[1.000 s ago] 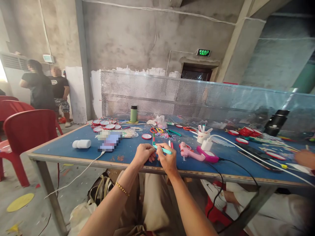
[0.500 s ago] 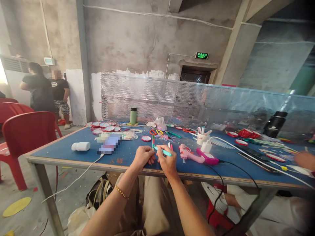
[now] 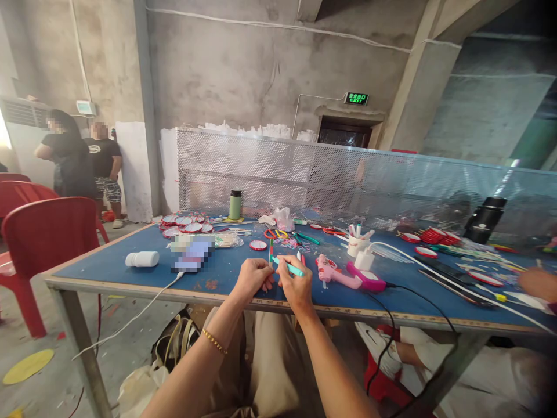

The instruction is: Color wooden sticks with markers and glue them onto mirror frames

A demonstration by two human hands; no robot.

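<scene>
My right hand (image 3: 296, 285) is closed around a teal marker (image 3: 293, 268), its tip pointing left toward my other hand. My left hand (image 3: 254, 277) pinches the lower end of a thin flat stick (image 3: 271, 248) coloured red and green, which points away from me over the blue table. The marker's tip meets or nearly meets this stick; I cannot tell which. Just beyond my left hand lies a round red-rimmed disc (image 3: 258, 245). Red and white pens (image 3: 301, 258) lie partly hidden behind my right hand.
A pink glue gun (image 3: 339, 274) with a black cord lies right of my hands, near a cup of markers (image 3: 357, 245). Pliers (image 3: 307, 238) are behind. A phone (image 3: 194, 255), white bottle (image 3: 142, 259) and discs (image 3: 191, 225) are leftward. Another person's hand (image 3: 539, 285) is far right.
Both hands keep nearly the same place and grip. The view has shifted very slightly; no clear movement of the marker or stick shows.
</scene>
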